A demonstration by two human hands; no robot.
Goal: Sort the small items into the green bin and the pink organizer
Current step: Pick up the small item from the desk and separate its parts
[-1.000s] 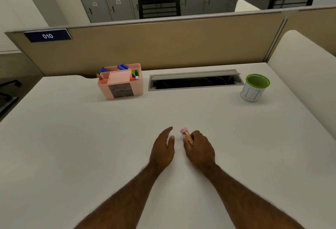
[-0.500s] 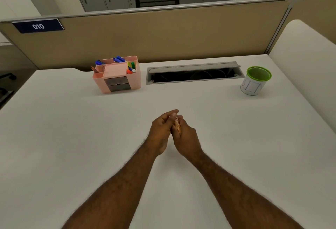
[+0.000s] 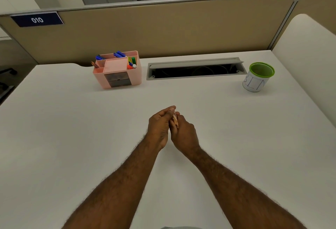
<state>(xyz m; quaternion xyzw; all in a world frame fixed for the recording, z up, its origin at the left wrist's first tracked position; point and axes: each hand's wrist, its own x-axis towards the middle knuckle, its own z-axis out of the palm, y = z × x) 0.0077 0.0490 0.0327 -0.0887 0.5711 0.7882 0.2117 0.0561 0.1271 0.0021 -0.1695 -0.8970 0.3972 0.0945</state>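
Observation:
Both my hands meet over the middle of the white desk [image 3: 72,137]. Between them is a small orange tube-like item [image 3: 175,120], mostly hidden by fingers. My right hand [image 3: 184,134] is closed around it from the right. My left hand [image 3: 160,126] curls against it from the left, fingertips over its top. The pink organizer [image 3: 118,70] stands at the back left, holding blue, green and orange pens. The green-rimmed white bin [image 3: 258,77] stands at the back right and looks empty from here.
A grey cable slot [image 3: 195,68] with its lid open lies between organizer and bin. A tan partition [image 3: 163,28] closes the far edge. A white padded divider [image 3: 309,65] runs along the right side.
My left hand has come across to meet my right hand and closed over the item's pink end. The view has shifted slightly; both hands stay near the desk's middle.

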